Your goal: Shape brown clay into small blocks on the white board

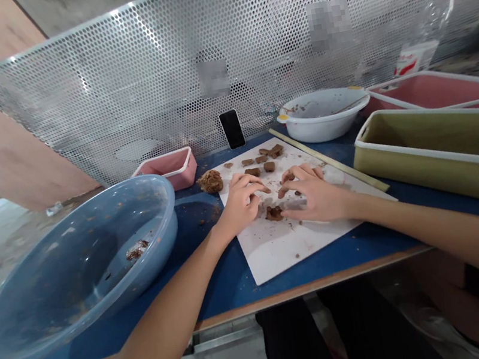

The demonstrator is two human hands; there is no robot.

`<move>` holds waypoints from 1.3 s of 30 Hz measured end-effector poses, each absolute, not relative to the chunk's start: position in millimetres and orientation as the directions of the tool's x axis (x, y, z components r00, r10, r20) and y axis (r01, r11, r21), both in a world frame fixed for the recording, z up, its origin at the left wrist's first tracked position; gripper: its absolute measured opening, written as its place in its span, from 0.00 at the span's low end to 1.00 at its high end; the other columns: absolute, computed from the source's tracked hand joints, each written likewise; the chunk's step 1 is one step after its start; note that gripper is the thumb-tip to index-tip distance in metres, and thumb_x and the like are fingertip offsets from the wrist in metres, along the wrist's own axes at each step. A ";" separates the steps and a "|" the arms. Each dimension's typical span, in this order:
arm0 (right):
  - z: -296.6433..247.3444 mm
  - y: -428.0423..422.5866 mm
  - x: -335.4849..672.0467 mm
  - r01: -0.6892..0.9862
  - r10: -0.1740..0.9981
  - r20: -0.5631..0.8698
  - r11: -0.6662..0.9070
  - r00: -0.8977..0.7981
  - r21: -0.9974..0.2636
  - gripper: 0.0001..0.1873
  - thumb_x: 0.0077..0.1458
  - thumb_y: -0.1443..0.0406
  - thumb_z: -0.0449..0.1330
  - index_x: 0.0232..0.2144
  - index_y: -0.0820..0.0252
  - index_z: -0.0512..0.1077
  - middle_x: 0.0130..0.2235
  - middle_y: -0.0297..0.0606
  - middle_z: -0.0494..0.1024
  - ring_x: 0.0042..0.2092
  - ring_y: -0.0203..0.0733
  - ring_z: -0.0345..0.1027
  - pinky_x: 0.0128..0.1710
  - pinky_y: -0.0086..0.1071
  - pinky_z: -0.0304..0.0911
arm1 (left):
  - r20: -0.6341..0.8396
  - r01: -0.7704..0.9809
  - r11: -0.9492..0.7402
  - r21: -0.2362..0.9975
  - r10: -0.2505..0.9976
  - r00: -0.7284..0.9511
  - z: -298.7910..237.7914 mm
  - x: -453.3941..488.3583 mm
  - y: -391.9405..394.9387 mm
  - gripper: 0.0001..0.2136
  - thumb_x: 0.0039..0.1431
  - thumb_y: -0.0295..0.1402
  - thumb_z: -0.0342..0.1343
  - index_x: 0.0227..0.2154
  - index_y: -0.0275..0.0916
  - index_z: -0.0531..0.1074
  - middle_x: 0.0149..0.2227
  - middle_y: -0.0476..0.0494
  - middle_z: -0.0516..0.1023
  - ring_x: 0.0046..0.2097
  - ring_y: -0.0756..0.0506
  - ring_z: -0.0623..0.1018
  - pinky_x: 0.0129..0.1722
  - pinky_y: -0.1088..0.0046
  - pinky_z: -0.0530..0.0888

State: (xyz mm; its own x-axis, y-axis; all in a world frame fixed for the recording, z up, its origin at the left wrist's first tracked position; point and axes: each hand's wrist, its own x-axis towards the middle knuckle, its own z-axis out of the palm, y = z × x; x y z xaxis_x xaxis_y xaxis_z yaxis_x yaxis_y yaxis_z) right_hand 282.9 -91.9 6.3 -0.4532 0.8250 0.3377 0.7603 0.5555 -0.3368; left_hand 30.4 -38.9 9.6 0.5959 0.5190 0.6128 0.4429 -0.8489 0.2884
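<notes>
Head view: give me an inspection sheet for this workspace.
Surface: blue table, white board on it, smeared brown.
Job's things: brown pieces along the board's far edge; single brown piece between the hands.
Clutter: blue basin, white bowl, pink tray, olive tray, brown lump, phone, wooden stick.
Hands: left hand curled, fingertips on board; right hand spread on board.
Cables: nothing seen.
Surroundings: perforated metal screen behind the table.

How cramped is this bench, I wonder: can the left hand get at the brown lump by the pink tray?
Probably yes: the lump sits just beyond the left hand, nothing standing between them.
</notes>
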 end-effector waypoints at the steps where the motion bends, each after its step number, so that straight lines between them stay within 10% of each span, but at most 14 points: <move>1: 5.5 -94.1 278.8 0.778 0.844 0.316 0.528 -0.434 -0.341 0.25 0.59 0.42 0.68 0.47 0.51 0.79 0.57 0.50 0.71 0.60 0.66 0.62 0.57 0.63 0.61 | 0.614 0.449 -0.845 0.291 0.525 0.590 9.5 29.8 -38.3 0.20 0.58 0.16 0.48 0.39 0.41 0.82 0.47 0.41 0.82 0.53 0.39 0.76 0.58 0.55 0.74; 39: 9.4 -108.0 238.4 0.863 0.852 0.266 0.493 -0.451 -0.114 0.18 0.51 0.49 0.70 0.32 0.56 0.77 0.52 0.53 0.75 0.55 0.67 0.61 0.50 0.58 0.61 | 0.632 0.475 -0.821 0.318 0.557 0.539 7.7 25.1 -31.0 0.21 0.54 0.16 0.50 0.43 0.38 0.82 0.45 0.41 0.83 0.52 0.38 0.75 0.58 0.55 0.73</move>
State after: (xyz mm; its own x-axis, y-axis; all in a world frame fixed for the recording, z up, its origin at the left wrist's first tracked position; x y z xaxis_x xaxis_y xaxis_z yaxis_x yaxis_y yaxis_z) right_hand 238.4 -108.0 9.4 -0.4515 0.8518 0.2657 0.8627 0.4927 -0.1137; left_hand 25.1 -31.0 7.7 0.5393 0.5566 0.6319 0.4749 -0.8207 0.3176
